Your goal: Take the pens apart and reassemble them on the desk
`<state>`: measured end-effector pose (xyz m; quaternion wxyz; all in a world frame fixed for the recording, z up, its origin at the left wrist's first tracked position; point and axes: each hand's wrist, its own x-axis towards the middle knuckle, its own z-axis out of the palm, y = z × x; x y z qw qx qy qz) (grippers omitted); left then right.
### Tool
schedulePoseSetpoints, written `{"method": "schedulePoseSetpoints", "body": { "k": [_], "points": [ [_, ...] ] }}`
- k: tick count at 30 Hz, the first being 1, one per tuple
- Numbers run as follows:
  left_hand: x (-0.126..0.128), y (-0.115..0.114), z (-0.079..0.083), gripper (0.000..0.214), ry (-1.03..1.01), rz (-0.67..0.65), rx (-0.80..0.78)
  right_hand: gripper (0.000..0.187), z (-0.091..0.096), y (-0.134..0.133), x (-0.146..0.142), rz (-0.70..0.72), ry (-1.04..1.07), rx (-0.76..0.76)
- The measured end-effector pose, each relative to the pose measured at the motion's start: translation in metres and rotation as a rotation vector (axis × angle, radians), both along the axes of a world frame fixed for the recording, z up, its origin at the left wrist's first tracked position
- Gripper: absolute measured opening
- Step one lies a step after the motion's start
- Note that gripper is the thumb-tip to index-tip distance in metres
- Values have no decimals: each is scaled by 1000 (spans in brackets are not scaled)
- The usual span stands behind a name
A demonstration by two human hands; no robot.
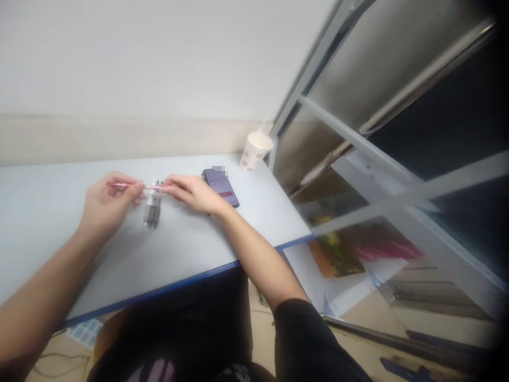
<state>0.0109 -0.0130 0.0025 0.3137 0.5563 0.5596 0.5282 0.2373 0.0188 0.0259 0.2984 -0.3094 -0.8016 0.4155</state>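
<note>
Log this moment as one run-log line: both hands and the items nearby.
left hand: pinching thin pink rod | right hand: pinching its other end | under rod: pens | beyond: phone, paper cup

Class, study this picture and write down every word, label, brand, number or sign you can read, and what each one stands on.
No text here is legible enough to quote.
Phone screen: text and red bar too small and blurred to read.
Pens: any markings too small to read.
Paper cup: red printed pattern, no readable words.
Thin pink stick between left hand and right hand: nothing readable.
</note>
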Motion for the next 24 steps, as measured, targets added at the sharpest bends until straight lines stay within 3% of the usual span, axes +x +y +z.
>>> {"method": "schedulePoseSetpoints", "body": {
  "k": [8,13,19,24],
  "points": [
    [3,4,9,25,-141,-132,8,19,-2,1,-1,71,76,-236],
    [10,6,11,32,-263,-188,-42,14,-5,-18,-6,38,121,-262],
    [24,0,3,44,-250,-423,-138,13,-12,-42,-10,-145,215,-395],
    [32,-4,-3,42,-304,-362,-69,22,-11,-42,-7,-199,179,-345]
  ]
}}
